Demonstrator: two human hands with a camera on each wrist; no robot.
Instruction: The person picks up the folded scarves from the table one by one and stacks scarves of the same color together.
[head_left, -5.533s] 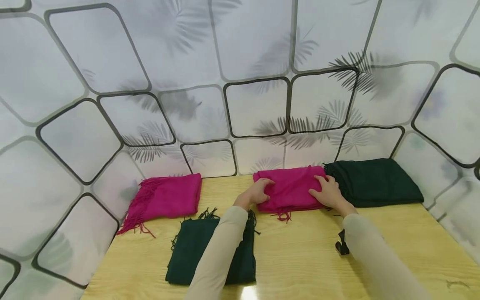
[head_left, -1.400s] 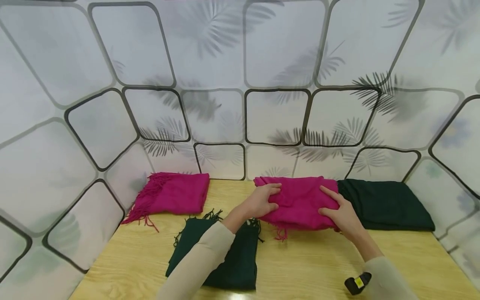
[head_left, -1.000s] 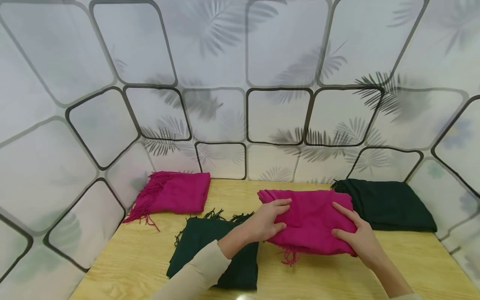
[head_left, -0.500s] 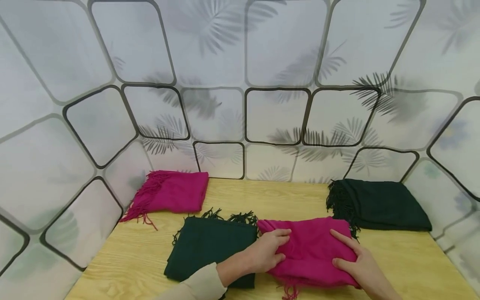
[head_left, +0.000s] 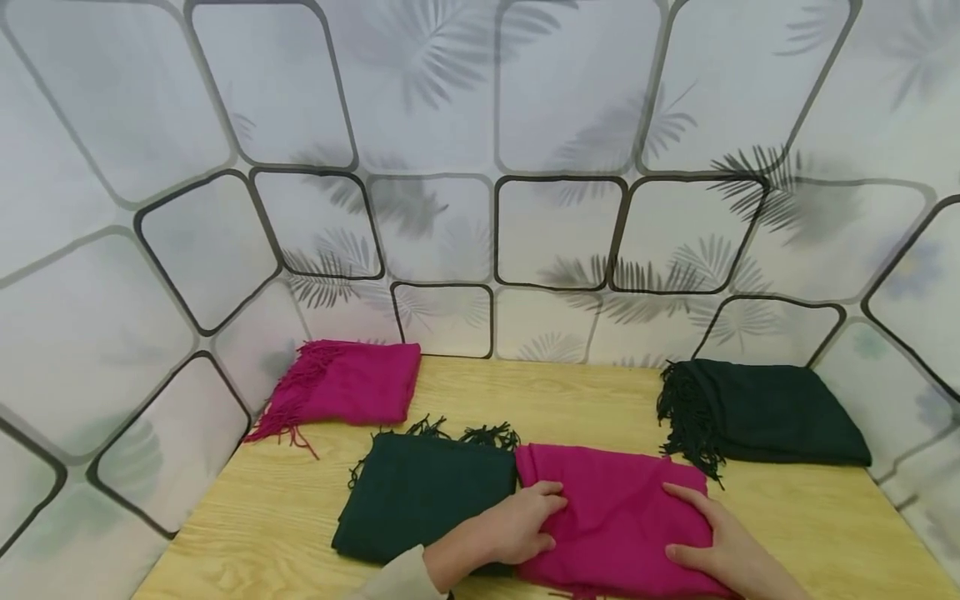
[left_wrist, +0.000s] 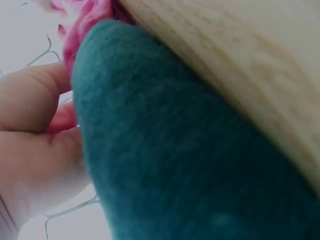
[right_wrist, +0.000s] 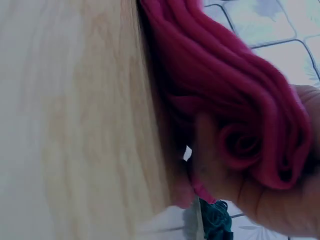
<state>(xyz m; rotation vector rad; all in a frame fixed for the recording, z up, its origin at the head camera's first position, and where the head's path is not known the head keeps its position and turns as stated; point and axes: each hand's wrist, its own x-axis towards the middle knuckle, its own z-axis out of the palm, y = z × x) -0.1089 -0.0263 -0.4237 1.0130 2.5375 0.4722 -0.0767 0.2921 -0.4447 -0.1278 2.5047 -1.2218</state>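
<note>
A folded magenta scarf [head_left: 611, 517] lies at the front of the table, close to the right side of a folded dark green scarf [head_left: 420, 492]. My left hand [head_left: 517, 525] grips the magenta scarf's left edge, its wrist over the green scarf. My right hand [head_left: 723, 542] grips the opposite edge. In the right wrist view, folded layers of the magenta scarf [right_wrist: 235, 85] sit within the right hand [right_wrist: 270, 205], with a finger under them beside the table. The green scarf [left_wrist: 165, 135] hides much of the left wrist view, where the left hand [left_wrist: 35, 150] touches magenta cloth.
Another magenta scarf [head_left: 360, 383], fringed on its left, lies at the back left. A second dark green scarf [head_left: 780, 412] is at the back right, its fringe towards the middle. Patterned fabric walls [head_left: 555, 225] enclose the wooden table [head_left: 555, 400] at the back and sides.
Both hands lifted the magenta scarf from beside the back-right green scarf and brought it towards me. It now lies lower, flat beside the front green scarf.
</note>
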